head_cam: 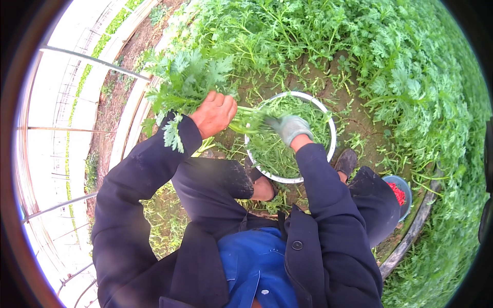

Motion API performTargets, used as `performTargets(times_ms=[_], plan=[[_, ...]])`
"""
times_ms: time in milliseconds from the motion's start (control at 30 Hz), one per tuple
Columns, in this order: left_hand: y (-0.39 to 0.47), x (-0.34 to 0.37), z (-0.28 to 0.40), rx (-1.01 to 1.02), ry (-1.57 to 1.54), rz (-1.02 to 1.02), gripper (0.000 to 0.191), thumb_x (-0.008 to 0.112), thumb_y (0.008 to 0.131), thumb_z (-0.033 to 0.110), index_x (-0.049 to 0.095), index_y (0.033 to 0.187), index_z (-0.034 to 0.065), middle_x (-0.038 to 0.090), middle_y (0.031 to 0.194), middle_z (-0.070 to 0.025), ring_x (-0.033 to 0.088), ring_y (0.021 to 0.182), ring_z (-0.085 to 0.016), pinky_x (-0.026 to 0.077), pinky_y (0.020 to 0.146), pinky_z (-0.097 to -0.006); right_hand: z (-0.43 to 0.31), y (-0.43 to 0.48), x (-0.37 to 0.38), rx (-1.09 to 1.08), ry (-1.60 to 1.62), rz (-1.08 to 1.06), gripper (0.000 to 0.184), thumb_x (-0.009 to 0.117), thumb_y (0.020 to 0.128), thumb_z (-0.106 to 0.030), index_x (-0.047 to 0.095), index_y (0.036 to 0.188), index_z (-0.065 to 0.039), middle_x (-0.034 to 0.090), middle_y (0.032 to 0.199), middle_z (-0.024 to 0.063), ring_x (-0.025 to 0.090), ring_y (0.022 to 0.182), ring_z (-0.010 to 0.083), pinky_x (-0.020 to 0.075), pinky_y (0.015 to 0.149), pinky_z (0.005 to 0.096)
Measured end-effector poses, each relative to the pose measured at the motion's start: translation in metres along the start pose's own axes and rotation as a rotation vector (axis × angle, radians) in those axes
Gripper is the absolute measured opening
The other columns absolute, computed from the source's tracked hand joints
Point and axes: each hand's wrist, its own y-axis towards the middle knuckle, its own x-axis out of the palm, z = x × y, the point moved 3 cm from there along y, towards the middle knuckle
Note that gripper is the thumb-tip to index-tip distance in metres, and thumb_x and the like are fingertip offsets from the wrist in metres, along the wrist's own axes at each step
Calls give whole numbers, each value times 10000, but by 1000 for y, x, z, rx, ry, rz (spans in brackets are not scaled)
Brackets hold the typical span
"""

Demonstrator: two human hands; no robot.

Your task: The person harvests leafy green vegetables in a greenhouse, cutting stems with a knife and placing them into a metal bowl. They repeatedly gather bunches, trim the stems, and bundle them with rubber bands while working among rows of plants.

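Note:
My bare left hand point(216, 114) is closed around a bunch of leafy chrysanthemum greens point(188, 79). The leaves fan out to the upper left, and the pale stems point(244, 120) point right, over the rim of a round white-rimmed tub point(333, 133). Loose green trimmings point(277, 154) fill the tub between my feet. At the stem ends is my right hand point(291, 128), in a grey-green glove. Motion blurs its darker fingertips, so whether they grip the stems cannot be made out.
Dense greens point(408, 77) grow ahead and to the right. Scattered cuttings lie on cracked soil point(356, 119). A small bucket of red items point(398, 194) stands beside my right leg, near a dark curved edging point(416, 223). Metal greenhouse poles point(96, 61) cross the left side.

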Motion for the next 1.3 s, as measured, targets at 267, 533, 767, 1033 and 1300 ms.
performTargets(times_ms=[267,533,767,1033,1300], plan=[[-23,-7,-25,-124,-115,86,384,612,755,179,587,1129,98,505,910,-34,517,848,-212,410,790,-384,99,1,9,279,-103,-13,705,380,971,-642,724,1061,-33,707,962,237,659,988,400,471,926,479],[-24,-26,-31,-148,-82,209,240,582,771,136,590,1006,86,469,818,-32,508,777,-205,414,738,-363,0,-3,-13,-386,303,-1,519,502,976,-522,750,965,-66,707,750,179,698,786,336,514,788,453],[-37,-36,-47,-174,-28,214,265,588,770,145,598,1034,114,478,828,-23,510,769,-193,415,738,-361,76,-10,5,344,0,39,721,392,946,-681,765,992,-66,714,1023,225,667,994,400,481,903,478],[-40,-48,-45,-197,-90,196,329,594,774,141,609,1102,123,505,872,-35,522,795,-213,423,762,-387,-17,-28,-47,-317,436,17,665,444,972,-614,760,812,-51,698,722,174,684,749,334,501,795,450],[-47,-55,-63,-268,-88,180,208,604,774,132,617,981,150,494,788,-19,556,758,-194,421,730,-377,112,0,38,423,-79,5,796,344,950,-702,732,1052,-14,678,1094,276,644,1074,410,470,927,491]])
